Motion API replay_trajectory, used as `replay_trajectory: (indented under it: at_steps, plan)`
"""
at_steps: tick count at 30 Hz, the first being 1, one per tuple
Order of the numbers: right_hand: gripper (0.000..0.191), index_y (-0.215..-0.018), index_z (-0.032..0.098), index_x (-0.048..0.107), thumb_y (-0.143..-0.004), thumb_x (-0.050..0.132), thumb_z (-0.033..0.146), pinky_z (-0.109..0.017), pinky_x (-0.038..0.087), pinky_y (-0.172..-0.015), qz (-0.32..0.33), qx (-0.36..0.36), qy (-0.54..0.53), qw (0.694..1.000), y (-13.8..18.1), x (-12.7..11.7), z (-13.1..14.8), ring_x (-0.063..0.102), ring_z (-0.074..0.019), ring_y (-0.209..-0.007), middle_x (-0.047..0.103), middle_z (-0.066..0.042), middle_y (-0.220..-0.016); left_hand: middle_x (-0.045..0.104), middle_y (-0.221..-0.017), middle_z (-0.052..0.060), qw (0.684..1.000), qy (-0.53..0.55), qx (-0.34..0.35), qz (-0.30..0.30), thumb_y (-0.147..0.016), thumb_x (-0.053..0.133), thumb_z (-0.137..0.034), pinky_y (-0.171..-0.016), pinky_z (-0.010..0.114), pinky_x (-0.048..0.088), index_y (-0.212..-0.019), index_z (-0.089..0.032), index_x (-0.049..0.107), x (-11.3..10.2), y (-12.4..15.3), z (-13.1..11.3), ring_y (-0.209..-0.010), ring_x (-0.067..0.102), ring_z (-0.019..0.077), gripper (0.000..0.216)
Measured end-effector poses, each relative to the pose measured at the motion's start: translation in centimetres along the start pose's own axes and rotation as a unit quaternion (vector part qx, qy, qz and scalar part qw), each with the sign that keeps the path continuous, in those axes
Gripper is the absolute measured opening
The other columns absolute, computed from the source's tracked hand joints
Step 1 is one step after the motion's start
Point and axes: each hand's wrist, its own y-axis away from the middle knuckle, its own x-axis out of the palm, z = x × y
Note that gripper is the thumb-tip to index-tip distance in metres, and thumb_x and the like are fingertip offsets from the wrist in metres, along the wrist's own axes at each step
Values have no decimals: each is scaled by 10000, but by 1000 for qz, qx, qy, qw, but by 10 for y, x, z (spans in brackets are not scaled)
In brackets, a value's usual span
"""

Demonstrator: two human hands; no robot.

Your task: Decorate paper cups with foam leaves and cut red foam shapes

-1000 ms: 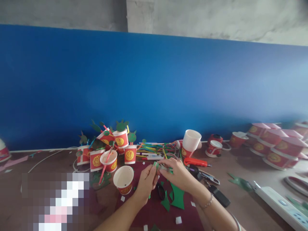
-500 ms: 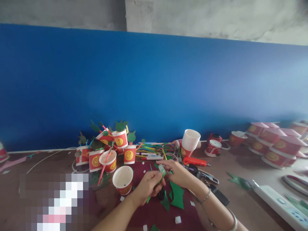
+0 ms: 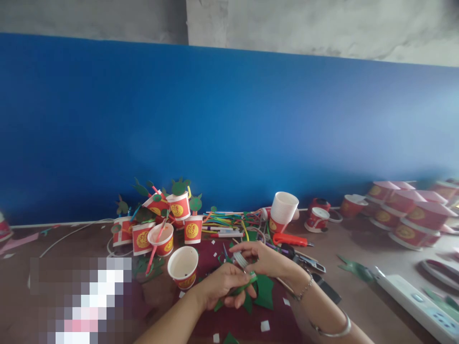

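Note:
My left hand is closed around a green foam strip low over a dark red mat. Just above it, my right hand pinches a small pale piece that touches the green strip; I cannot make out what that piece is. Green foam cut-outs lie on the mat under both hands. A red and white paper cup stands open just left of my left hand.
A cluster of red cups with straws and green leaves stands at the back left, a pile of coloured straws behind the hands. A stack of white cups, a red cutter, more cups and a white power strip lie to the right.
Both hands have sunk lower toward the mat. The left hand has moved down and closed round the green strip, while the right hand keeps pinching the small piece above it.

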Motion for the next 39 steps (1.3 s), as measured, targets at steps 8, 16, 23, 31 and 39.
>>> replay_trajectory:
  at_steps: [8,16,23,31,39]
  plan:
    - [470,-1114,163,594,-654,525,93,-323,464,-790,9,-7,-153,988,4,2,11,636,-203,-927,697,-77,-988,505,-390,-28,1000,-13,-23,-10,-763,557,-491,-360,235,117,-717,-93,672,1,1,-3,-273,274,36,416]
    - [453,-1066,131,602,-674,707,332,-355,479,-759,-87,3,-169,982,0,11,16,665,-201,-807,719,-95,-887,507,-390,-37,999,-25,-30,-30,-756,546,-514,-340,219,135,-767,-102,657,-3,-3,0,-265,269,43,427]
    - [432,-1039,140,601,-665,710,328,-305,475,-637,-126,-3,-129,984,-3,19,14,674,-207,-772,724,-81,-836,533,-416,-41,998,-28,-18,-60,-734,565,-531,-329,195,154,-785,-146,573,-5,-8,6,-274,299,48,389]
    - [459,-1092,137,555,-691,691,314,-282,450,-604,-134,-9,-152,979,1,24,29,670,-200,-737,718,-62,-778,518,-406,-45,994,-13,-15,-107,-713,560,-565,-331,198,144,-798,-145,577,-9,-14,11,-270,279,42,428]
    - [448,-1086,117,542,-740,651,379,-259,428,-518,-144,-9,-107,984,1,23,31,607,-149,-562,704,-48,-663,467,-376,-62,988,67,28,-137,-616,583,-661,-328,196,79,-760,-132,569,-10,-20,10,-267,195,20,549]
